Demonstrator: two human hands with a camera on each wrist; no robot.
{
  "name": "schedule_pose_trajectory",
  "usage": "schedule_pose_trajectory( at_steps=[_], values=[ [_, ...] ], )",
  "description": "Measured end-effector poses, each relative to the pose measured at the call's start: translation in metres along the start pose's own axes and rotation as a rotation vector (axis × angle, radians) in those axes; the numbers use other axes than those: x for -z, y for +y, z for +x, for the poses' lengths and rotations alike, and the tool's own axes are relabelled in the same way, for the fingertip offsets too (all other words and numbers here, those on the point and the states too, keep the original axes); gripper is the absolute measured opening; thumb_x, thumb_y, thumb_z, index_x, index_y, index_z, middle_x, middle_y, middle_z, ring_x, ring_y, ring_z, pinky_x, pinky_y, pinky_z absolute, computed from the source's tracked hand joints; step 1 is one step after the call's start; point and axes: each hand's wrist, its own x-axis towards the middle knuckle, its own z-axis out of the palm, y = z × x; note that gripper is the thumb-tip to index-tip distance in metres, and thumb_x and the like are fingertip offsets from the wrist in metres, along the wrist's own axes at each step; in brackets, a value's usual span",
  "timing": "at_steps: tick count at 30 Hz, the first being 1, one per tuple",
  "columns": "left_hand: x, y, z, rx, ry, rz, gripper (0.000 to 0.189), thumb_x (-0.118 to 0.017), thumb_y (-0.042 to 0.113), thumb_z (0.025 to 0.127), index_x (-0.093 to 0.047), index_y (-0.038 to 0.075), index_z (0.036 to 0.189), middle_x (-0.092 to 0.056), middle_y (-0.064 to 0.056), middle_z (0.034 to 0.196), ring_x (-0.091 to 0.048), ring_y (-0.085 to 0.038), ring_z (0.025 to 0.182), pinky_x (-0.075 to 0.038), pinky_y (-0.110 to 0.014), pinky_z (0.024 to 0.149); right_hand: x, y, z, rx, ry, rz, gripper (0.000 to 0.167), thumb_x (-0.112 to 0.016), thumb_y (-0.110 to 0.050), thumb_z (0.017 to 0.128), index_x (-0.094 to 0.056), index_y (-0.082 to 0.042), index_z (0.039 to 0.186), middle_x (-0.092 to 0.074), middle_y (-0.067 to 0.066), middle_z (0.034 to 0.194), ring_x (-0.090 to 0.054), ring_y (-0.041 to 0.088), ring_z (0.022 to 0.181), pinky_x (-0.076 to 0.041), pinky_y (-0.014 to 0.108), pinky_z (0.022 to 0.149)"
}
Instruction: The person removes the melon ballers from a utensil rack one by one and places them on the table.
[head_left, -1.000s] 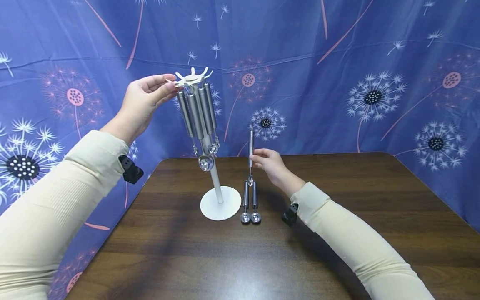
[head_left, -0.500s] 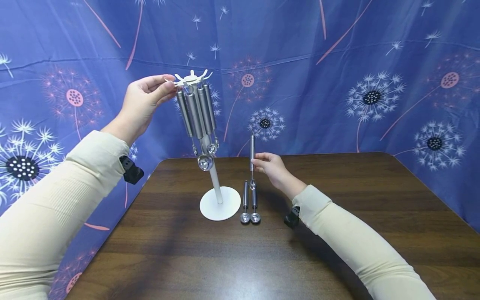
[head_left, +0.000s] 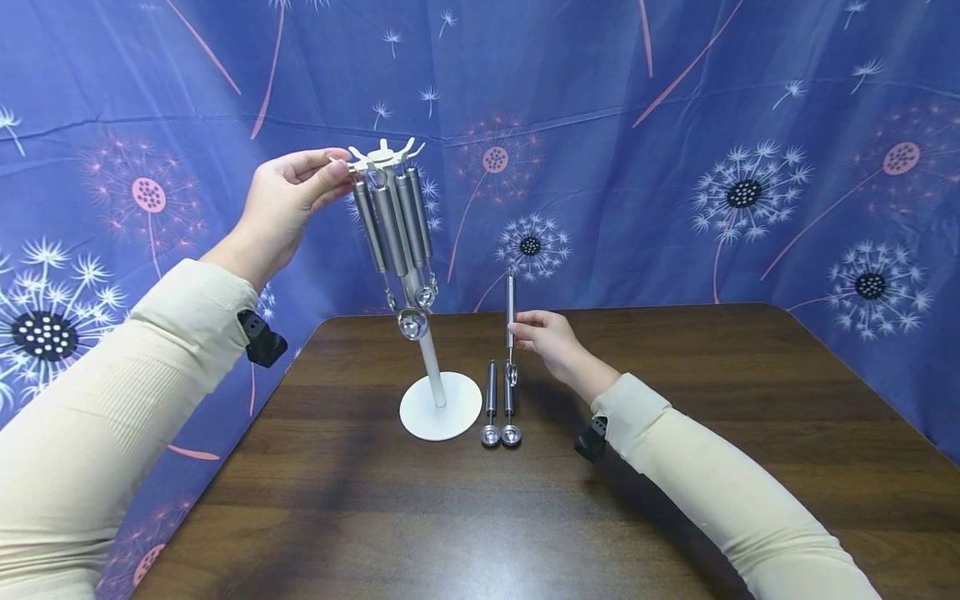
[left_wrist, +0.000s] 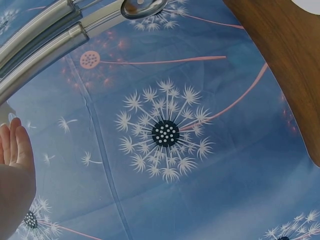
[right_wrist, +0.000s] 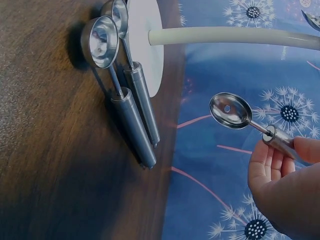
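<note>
A white utensil stand tilts to the left, its top ring of hooks up by my left hand. That hand pinches one of the hooks between thumb and fingers. Several steel utensils with tubular handles dangle from the other hooks. My right hand holds a steel melon baller upright by its handle, bowl downward; in the right wrist view a small hole shows in its oval bowl. Two more round-bowled scoops lie side by side on the table, right of the stand's base.
The brown wooden table ends at the back against a blue curtain with dandelion prints. Bare wood runs along the front and the right side.
My right hand has come down a little and shifted to the right, carrying the melon baller with it. The left hand stays at the hook, and the stand has hardly moved.
</note>
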Motion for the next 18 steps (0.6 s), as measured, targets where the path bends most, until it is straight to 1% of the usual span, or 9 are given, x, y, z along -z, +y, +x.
schedule_pose_trajectory(
  at_steps=[4,10,15,18],
  values=[
    [0.0,0.0,0.001,0.003,0.003,-0.002,0.025,-0.075,0.007,0.084,-0.067,-0.003,0.105,-0.072,-0.005,0.093,-0.07,-0.012,0.087,-0.056,-0.021,0.088,0.002,0.0,-0.002,-0.014,-0.001,-0.007,0.036,-0.058,0.0,0.094,-0.051,0.014,0.126,-0.059,-0.001,0.087,-0.061,0.006,0.073,-0.052,0.041,0.101],
    [0.0,-0.002,0.001,-0.024,0.01,0.019,0.024,-0.074,0.008,0.084,-0.067,-0.003,0.105,-0.072,-0.004,0.092,-0.07,-0.012,0.086,-0.057,-0.021,0.087,0.005,0.004,-0.004,-0.039,0.004,-0.007,0.035,-0.059,-0.001,0.094,-0.051,0.013,0.125,-0.058,0.0,0.088,-0.06,0.007,0.073,-0.05,0.043,0.102],
    [-0.001,-0.004,0.001,-0.041,0.014,0.02,0.024,-0.074,0.007,0.084,-0.067,-0.004,0.104,-0.073,-0.004,0.091,-0.07,-0.012,0.086,-0.057,-0.021,0.087,0.008,0.008,-0.005,-0.056,0.011,-0.015,0.035,-0.059,-0.002,0.094,-0.051,0.013,0.125,-0.057,0.001,0.089,-0.059,0.008,0.073,-0.055,0.035,0.094],
    [-0.001,-0.005,0.001,-0.045,0.019,0.022,0.023,-0.074,0.007,0.085,-0.067,-0.004,0.104,-0.073,-0.004,0.09,-0.07,-0.011,0.085,-0.057,-0.021,0.086,0.009,0.01,-0.007,-0.059,0.013,-0.012,0.035,-0.06,-0.001,0.093,-0.051,0.013,0.124,-0.057,0.001,0.089,-0.059,0.008,0.073,-0.056,0.033,0.092]
  ],
)
